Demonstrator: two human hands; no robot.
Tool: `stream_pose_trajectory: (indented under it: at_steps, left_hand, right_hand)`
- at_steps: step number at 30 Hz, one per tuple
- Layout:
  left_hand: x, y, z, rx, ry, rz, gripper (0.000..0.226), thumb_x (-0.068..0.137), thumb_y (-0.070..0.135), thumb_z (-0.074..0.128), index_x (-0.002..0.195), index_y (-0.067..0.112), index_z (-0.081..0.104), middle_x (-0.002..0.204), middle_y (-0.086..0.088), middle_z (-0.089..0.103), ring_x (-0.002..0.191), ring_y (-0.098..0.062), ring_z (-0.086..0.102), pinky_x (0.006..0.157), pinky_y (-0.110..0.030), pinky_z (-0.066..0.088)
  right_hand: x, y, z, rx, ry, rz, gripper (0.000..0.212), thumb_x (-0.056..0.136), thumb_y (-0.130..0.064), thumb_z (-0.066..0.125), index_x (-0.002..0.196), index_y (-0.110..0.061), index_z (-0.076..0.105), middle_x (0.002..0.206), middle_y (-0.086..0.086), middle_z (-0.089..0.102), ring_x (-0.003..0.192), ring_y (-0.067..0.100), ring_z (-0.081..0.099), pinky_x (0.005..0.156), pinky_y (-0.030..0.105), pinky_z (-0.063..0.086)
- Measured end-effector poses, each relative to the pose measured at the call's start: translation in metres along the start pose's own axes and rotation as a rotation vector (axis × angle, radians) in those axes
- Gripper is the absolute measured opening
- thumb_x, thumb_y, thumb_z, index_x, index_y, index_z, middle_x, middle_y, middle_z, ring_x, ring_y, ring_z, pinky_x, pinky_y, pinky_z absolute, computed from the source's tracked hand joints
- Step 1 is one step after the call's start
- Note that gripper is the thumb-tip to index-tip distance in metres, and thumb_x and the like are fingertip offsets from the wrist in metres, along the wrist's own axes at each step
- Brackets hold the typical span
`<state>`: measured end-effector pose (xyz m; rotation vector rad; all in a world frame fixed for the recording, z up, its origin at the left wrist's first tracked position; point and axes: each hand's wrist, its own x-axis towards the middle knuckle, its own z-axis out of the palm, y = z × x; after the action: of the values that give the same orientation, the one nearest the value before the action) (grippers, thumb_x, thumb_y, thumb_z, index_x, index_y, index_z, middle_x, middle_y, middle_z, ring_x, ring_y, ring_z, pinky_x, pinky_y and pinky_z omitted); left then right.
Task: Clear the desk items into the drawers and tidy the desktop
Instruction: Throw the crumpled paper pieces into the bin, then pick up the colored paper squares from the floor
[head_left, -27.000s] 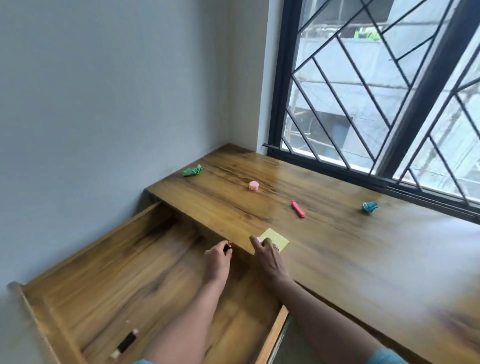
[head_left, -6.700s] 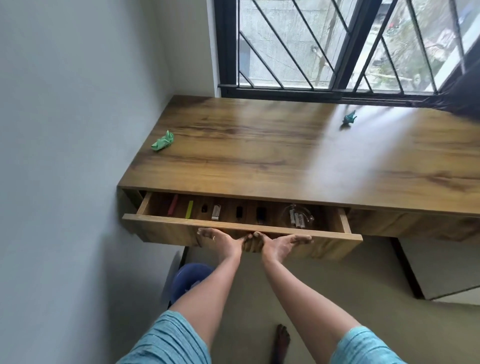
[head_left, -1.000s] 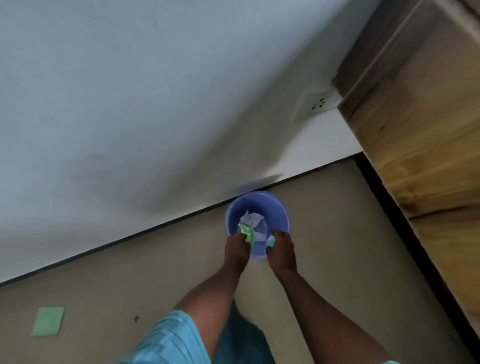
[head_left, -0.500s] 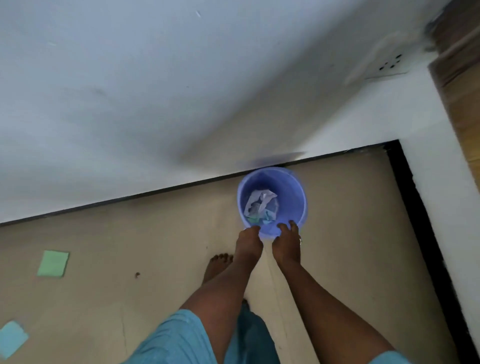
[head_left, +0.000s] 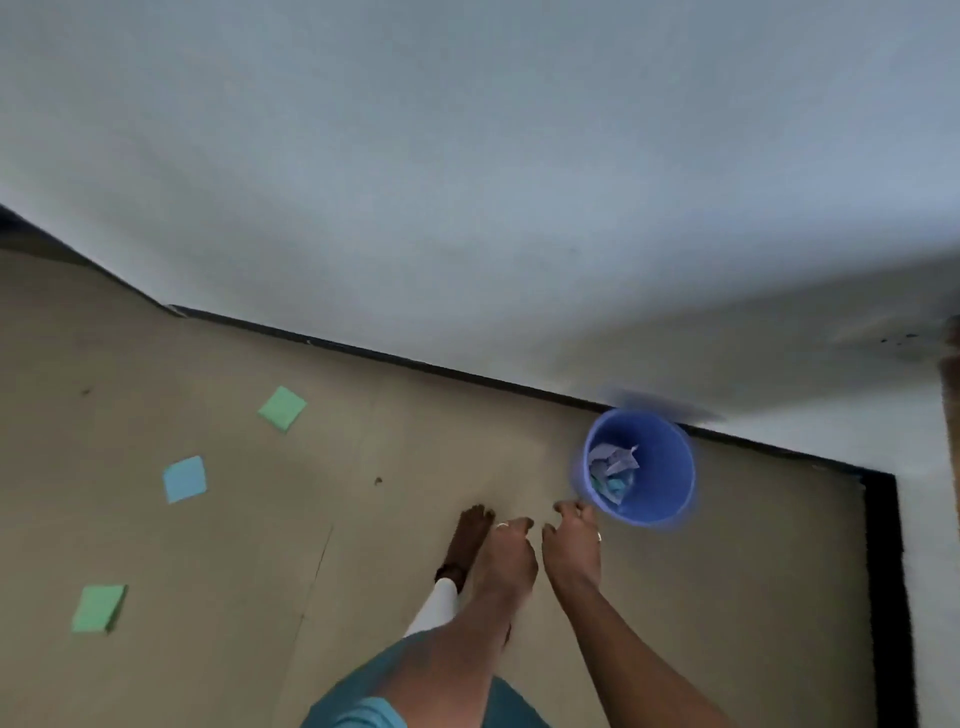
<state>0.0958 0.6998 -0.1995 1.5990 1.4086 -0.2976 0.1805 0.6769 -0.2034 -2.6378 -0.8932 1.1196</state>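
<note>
A blue plastic bin (head_left: 655, 493) stands on the floor against the wall, with crumpled white, green and blue paper (head_left: 613, 470) inside. My left hand (head_left: 506, 553) and my right hand (head_left: 574, 545) hang side by side just left of the bin, both empty with fingers loosely apart. The right hand's fingertips are close to the bin's rim. Only a sliver of the wooden desk (head_left: 951, 374) shows at the far right edge.
Three sticky notes lie on the beige floor to the left: a green one (head_left: 282, 408), a blue one (head_left: 184, 478) and another green one (head_left: 98, 608). My bare foot (head_left: 470, 535) stands under my left hand. A dark skirting strip runs along the wall.
Both hands let the green and blue crumpled papers drop into the bin and drew back from its rim. The view swung left, so the bin sits further right and more floor notes show.
</note>
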Motion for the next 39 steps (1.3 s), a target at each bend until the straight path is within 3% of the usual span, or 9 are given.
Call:
stream_pose_trajectory:
  at_steps: [6,13,15,18,21,30,34,36,39]
  left_hand:
    - [-0.026,-0.074,-0.064,-0.238,0.195,-0.212,0.043,0.098,0.005,0.034,0.139,0.017,0.045,0.14,-0.003,0.05,0.126,-0.016,0.05,0.102,-0.025,0.041]
    - [-0.017,-0.198,-0.149,-0.369,0.341,-0.406,0.043,0.097,0.007,0.036,0.138,0.016,0.046,0.14,-0.004,0.05,0.13,-0.017,0.046,0.107,-0.026,0.035]
    - [-0.012,-0.236,-0.175,-0.379,0.354,-0.463,0.043,0.097,0.008,0.035,0.137,0.019,0.047,0.138,-0.002,0.052,0.13,-0.017,0.045,0.108,-0.027,0.031]
    - [-0.004,-0.293,-0.211,-0.419,0.384,-0.536,0.043,0.093,0.011,0.037,0.132,0.025,0.052,0.134,-0.001,0.057,0.124,-0.02,0.051,0.105,-0.032,0.039]
    - [0.016,-0.346,-0.234,-0.463,0.39,-0.582,0.042,0.094,0.01,0.038,0.134,0.019,0.05,0.136,-0.003,0.053,0.126,-0.02,0.049,0.101,-0.028,0.04]
    - [0.146,-0.518,-0.219,-0.562,0.468,-0.725,0.04,0.093,0.008,0.043,0.132,0.012,0.051,0.138,-0.009,0.047,0.128,-0.024,0.043,0.102,-0.033,0.04]
    - [0.226,-0.6,-0.21,-0.628,0.569,-0.783,0.041,0.094,0.007,0.041,0.134,0.01,0.048,0.139,-0.012,0.045,0.13,-0.028,0.04,0.104,-0.036,0.037]
    - [0.259,-0.635,-0.211,-0.649,0.636,-0.817,0.043,0.093,0.005,0.04,0.136,0.007,0.046,0.139,-0.015,0.045,0.13,-0.029,0.04,0.105,-0.036,0.035]
    - [0.302,-0.681,-0.217,-0.621,0.701,-0.873,0.053,0.095,0.011,0.046,0.144,0.003,0.03,0.147,-0.016,0.034,0.135,-0.032,0.031,0.109,-0.037,0.029]
  right_hand:
    - [-0.037,-0.086,0.052,-0.11,-0.132,-0.183,0.037,0.091,-0.012,0.054,0.128,-0.008,0.053,0.146,0.009,0.034,0.125,0.027,0.047,0.102,0.031,0.04]
    - [-0.055,-0.2,0.144,-0.21,-0.273,-0.347,0.042,0.09,-0.01,0.057,0.131,-0.007,0.049,0.143,0.009,0.038,0.126,0.028,0.045,0.1,0.033,0.04]
    - [-0.055,-0.232,0.17,-0.243,-0.295,-0.353,0.045,0.09,-0.012,0.057,0.134,-0.007,0.047,0.142,0.009,0.039,0.127,0.027,0.044,0.1,0.033,0.04]
    - [-0.052,-0.281,0.203,-0.264,-0.299,-0.333,0.046,0.09,-0.013,0.059,0.134,-0.008,0.047,0.141,0.01,0.041,0.126,0.027,0.045,0.098,0.031,0.041]
    - [-0.041,-0.32,0.241,-0.245,-0.309,-0.331,0.045,0.089,-0.013,0.06,0.132,-0.007,0.048,0.139,0.011,0.043,0.123,0.027,0.048,0.097,0.03,0.04]
    - [0.091,-0.365,0.398,-0.365,-0.394,-0.392,0.043,0.088,-0.011,0.059,0.129,-0.005,0.049,0.126,0.017,0.056,0.116,0.029,0.053,0.093,0.029,0.04]
    - [0.169,-0.381,0.478,-0.42,-0.361,-0.446,0.033,0.091,0.002,0.045,0.121,-0.001,0.059,0.122,0.016,0.062,0.115,0.03,0.055,0.084,0.02,0.036]
    - [0.201,-0.389,0.509,-0.448,-0.33,-0.455,0.038,0.089,0.008,0.041,0.117,-0.002,0.063,0.122,0.014,0.063,0.117,0.029,0.055,0.089,0.021,0.036]
    - [0.241,-0.398,0.556,-0.463,-0.229,-0.43,0.036,0.09,0.0,0.049,0.126,-0.003,0.056,0.13,0.016,0.055,0.122,0.03,0.05,0.096,0.027,0.036]
